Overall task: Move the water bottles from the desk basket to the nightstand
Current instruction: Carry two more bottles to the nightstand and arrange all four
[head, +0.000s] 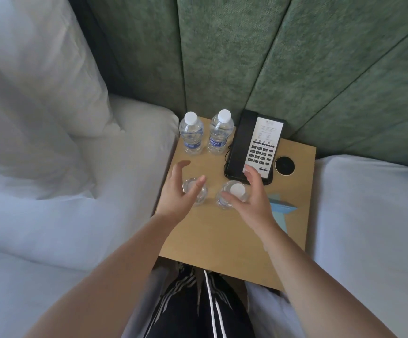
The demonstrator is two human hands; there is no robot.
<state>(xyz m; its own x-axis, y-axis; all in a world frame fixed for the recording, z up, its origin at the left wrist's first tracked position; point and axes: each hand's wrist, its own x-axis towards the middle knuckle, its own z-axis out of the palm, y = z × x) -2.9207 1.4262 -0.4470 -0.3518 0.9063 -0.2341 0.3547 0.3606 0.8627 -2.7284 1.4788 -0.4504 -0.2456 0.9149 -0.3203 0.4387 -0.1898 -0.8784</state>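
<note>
Four bottles stood upright on the nightstand (222, 240). Two sat at its far left corner, the far left bottle (191, 136) just beside the second far bottle (220, 134), which stood close by the phone (254, 145). Two more stood nearer me, toward the left edge: the near left bottle (195, 191) and the near right bottle (233, 193), seen almost from above.

My left hand (178, 193) was open, fingers spread, over the near left bottle and gripping nothing. My right hand (251, 193) was also open, loosely curved round the near right bottle; whether a fingertip touched its cap I could not tell, but it had no hold.

I judged the risks plain. A careless move of either hand could have clipped a cap and toppled a near bottle. The near left one stood close to the left edge and could have rolled onto the bed (76, 191). The right one could have knocked the phone.

One far label read, in part, "AFINA"; the phone's card was too small to read.
</note>
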